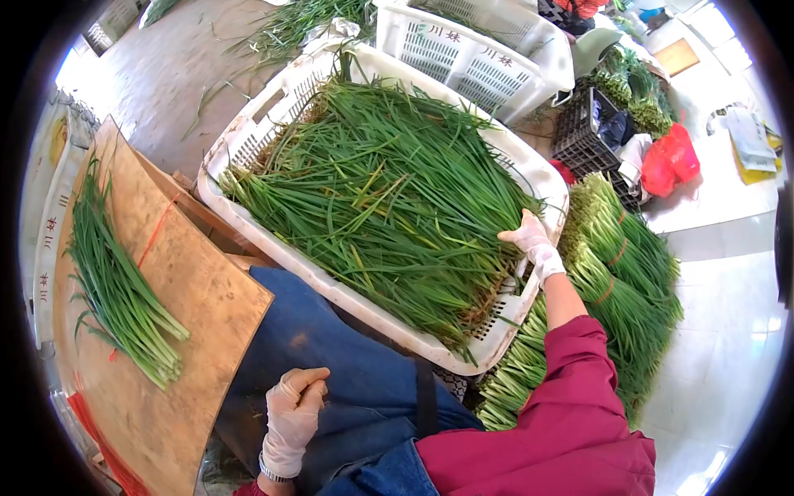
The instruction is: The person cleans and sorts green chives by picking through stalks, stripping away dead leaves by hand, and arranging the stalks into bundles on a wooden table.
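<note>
A white plastic crate (pixel 310 285) full of loose, long green leafy stalks (pixel 389 198) lies in front of me. My right hand (pixel 532 240), in a thin whitish glove, is at the crate's right end, against the edge of the stalks. Its thumb and a finger are spread, and I see nothing gripped in it. Over my blue apron (pixel 356 364), my left hand (pixel 294 409) has its gloved fingers curled, with no object visible in them. To the left, a loose bunch of stalks (pixel 124 289) rests on a wooden board (pixel 203 331).
Red-tied bundles (pixel 616 289) are stacked right of the crate. Beyond it stands another white crate (pixel 463 62), with scattered stalks on the floor. A black crate (pixel 579 136) and red plastic bags (pixel 672 161) are at the upper right. Red strips (pixel 103 446) hang at the lower left.
</note>
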Demonstrator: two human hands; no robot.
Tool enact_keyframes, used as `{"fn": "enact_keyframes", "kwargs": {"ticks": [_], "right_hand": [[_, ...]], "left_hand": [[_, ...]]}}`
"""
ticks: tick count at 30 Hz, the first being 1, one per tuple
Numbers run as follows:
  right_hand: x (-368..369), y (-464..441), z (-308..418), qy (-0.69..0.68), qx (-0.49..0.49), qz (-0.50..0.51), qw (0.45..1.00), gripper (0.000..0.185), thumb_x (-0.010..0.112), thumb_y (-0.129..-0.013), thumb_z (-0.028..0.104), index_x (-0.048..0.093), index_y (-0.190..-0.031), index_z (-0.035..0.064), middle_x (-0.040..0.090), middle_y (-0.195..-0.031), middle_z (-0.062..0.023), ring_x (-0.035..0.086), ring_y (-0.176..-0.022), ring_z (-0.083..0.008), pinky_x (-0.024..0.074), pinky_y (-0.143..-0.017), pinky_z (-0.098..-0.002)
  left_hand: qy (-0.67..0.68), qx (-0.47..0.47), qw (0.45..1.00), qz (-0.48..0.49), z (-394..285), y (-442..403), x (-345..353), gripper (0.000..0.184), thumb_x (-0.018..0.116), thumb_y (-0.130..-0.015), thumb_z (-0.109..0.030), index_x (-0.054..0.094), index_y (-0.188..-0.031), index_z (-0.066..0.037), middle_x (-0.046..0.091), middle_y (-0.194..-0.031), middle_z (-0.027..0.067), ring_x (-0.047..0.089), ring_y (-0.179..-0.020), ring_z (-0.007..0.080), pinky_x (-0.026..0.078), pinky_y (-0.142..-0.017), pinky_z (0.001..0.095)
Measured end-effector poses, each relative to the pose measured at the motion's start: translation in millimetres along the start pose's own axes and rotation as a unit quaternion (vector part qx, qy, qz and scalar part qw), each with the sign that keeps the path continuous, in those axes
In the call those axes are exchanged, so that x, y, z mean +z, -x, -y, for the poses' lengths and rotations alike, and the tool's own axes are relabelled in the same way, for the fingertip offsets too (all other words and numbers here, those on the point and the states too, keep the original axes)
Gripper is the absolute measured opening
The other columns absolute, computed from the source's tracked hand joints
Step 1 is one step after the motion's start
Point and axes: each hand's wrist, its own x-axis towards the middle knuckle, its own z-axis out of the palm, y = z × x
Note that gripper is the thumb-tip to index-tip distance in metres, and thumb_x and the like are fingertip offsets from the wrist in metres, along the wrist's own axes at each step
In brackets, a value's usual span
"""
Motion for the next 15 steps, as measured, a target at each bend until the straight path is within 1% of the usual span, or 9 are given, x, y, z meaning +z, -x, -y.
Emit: {"fn": "enact_keyframes", "kwargs": {"ticks": [2, 3, 6, 7, 10, 11, 15], "right_hand": [[-3, 6, 6, 0.01, 0.024, 0.023, 0.999, 0.097, 0.079, -0.058, 0.034, 0.032, -0.133, -0.0068, 0.04, -0.132, -0.0275, 0.038, -0.125, -0.0336, 0.031, -0.103, -0.035], [-6, 12, 11, -0.015, 0.029, 0.033, 0.999, 0.101, 0.08, -0.057, 0.036, 0.03, -0.134, -0.0056, 0.034, -0.136, -0.0278, 0.035, -0.126, -0.0348, 0.0296, -0.104, -0.0352], [-8, 27, 26, 0.061, 0.024, 0.061, 0.996, 0.104, 0.081, -0.056, 0.036, 0.028, -0.135, -0.0052, 0.03, -0.138, -0.0282, 0.033, -0.127, -0.0372, 0.0292, -0.105, -0.0355], [3, 23, 16, 0.112, 0.001, 0.022, 0.993, 0.106, 0.082, -0.054, 0.035, 0.025, -0.135, -0.0031, 0.035, -0.133, -0.0274, 0.041, -0.12, -0.0391, 0.0382, -0.098, -0.0395], [10, 26, 17, 0.159, 0.002, 0.036, 0.987, 0.111, 0.084, -0.051, 0.031, 0.021, -0.136, -0.0017, 0.034, -0.134, -0.0275, 0.041, -0.121, -0.0381, 0.0389, -0.098, -0.0386], [16, 24, 16, 0.177, 0.0, 0.02, 0.984, 0.113, 0.085, -0.05, 0.027, 0.019, -0.136, -0.0006, 0.038, -0.131, -0.0266, 0.045, -0.117, -0.0373, 0.0418, -0.095, -0.038], [0, 15, 21, 0.162, 0.021, 0.064, 0.984, 0.105, 0.084, -0.051, 0.026, 0.024, -0.132, -0.0017, 0.044, -0.124, -0.024, 0.051, -0.111, -0.0363, 0.0447, -0.092, -0.0384]], "left_hand": [[0.016, -0.024, 1.0, -0.001, 1, 1, 0, 0.015, 0.051, -0.082, 0.004, 0.063, -0.09, 0.004, 0.058, -0.071, 0.0064, 0.052, -0.054, 0.0081, 0.043, -0.05, 0.0203], [0.025, -0.036, 0.999, -0.001, 1, 1, 1, 0.015, 0.051, -0.082, 0.004, 0.063, -0.09, 0.004, 0.058, -0.071, 0.0064, 0.053, -0.054, 0.0082, 0.043, -0.051, 0.0202], [0.033, -0.046, 0.998, 0.003, 4, -1, 4, 0.016, 0.054, -0.079, 0.005, 0.064, -0.09, 0.001, 0.058, -0.069, 0.0058, 0.053, -0.053, 0.0088, 0.043, -0.05, 0.0209], [0.031, -0.042, 0.999, 0.006, 3, -2, 4, 0.016, 0.054, -0.079, 0.005, 0.064, -0.09, 0.001, 0.058, -0.069, 0.0059, 0.053, -0.053, 0.0088, 0.043, -0.05, 0.021], [0.023, -0.034, 0.999, 0.013, 1, -4, 5, 0.015, 0.053, -0.08, 0.004, 0.064, -0.091, 0.002, 0.058, -0.071, 0.0061, 0.053, -0.054, 0.0086, 0.043, -0.05, 0.0208], [0.02, -0.035, 0.999, 0.015, 1, -5, 5, 0.015, 0.052, -0.081, 0.004, 0.064, -0.091, 0.003, 0.058, -0.072, 0.0062, 0.053, -0.055, 0.0084, 0.044, -0.051, 0.0205], [0.037, -0.052, 0.998, 0.006, 4, -2, 6, 0.015, 0.051, -0.082, 0.003, 0.063, -0.091, 0.003, 0.058, -0.072, 0.0061, 0.053, -0.055, 0.0081, 0.044, -0.052, 0.0203]]}}
